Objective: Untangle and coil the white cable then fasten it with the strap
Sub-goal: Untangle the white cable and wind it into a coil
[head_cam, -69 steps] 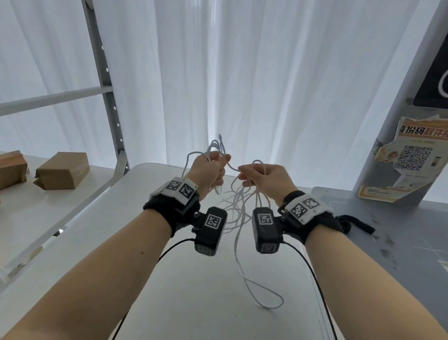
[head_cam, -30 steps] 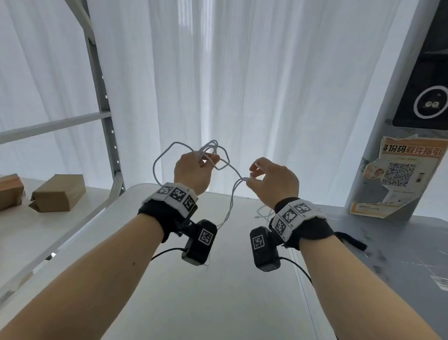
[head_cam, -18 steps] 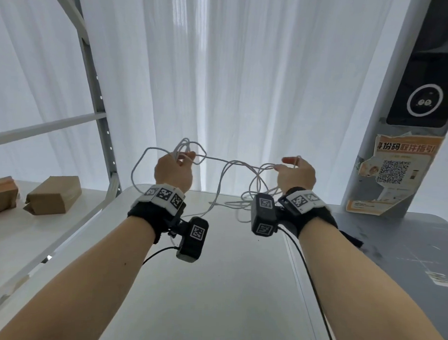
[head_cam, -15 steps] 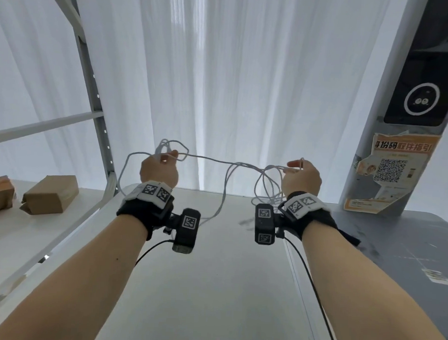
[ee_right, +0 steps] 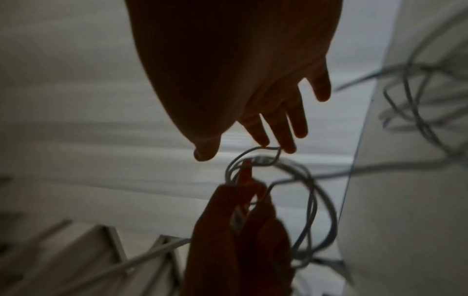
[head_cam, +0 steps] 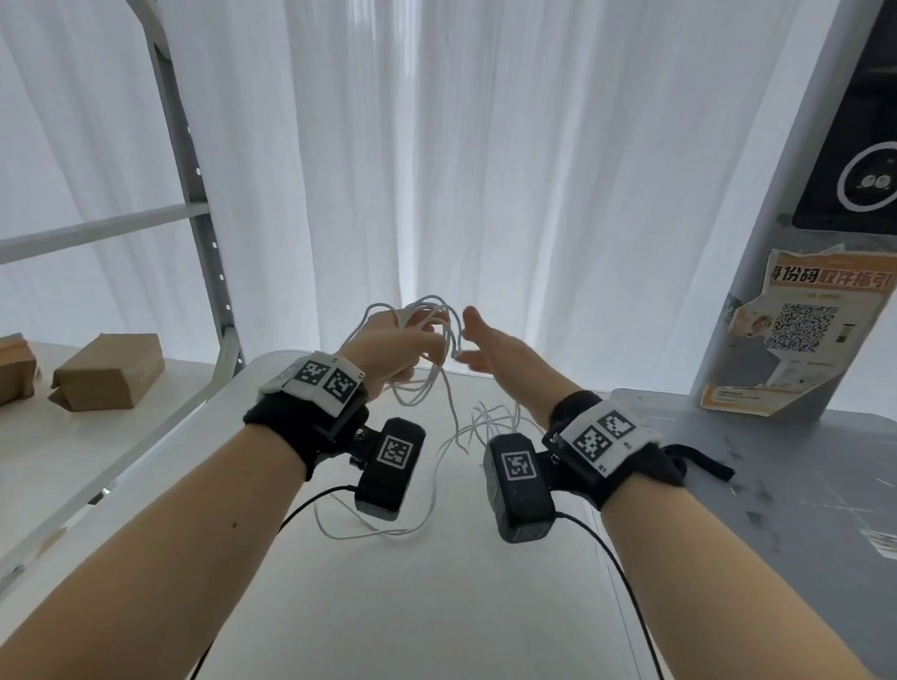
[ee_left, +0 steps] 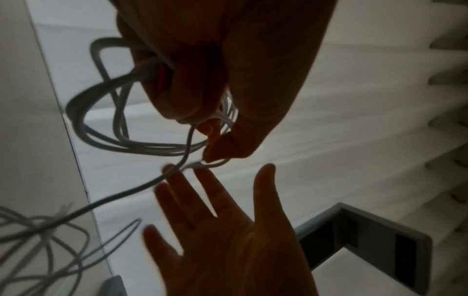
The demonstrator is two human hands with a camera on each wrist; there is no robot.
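Head view shows your left hand [head_cam: 384, 347] clenched round several loops of the thin white cable [head_cam: 450, 427], held up above the white surface [head_cam: 424, 621]. Your right hand [head_cam: 502, 355] is released just beside that grip, fingers straight, their tips brushing one loop and holding nothing. Below the left grip the slack hangs down and trails in loose tangles on the surface, under and between your wrists.

Expect the cable to be light, limp and a little springy: loops will likely slide out of a slack grip, so keep the bundle pinched where the loops cross. Take the free run just below the left grip with your right fingertips [ee_right: 286, 147] and feed it up; pulling hard on the tangle may tighten it.

Count: one cable, about four loops gathered as far as can be told, two hands. No strap can be made out. Off to the left of your left grip sit two brown cardboard boxes [head_cam: 106, 371].
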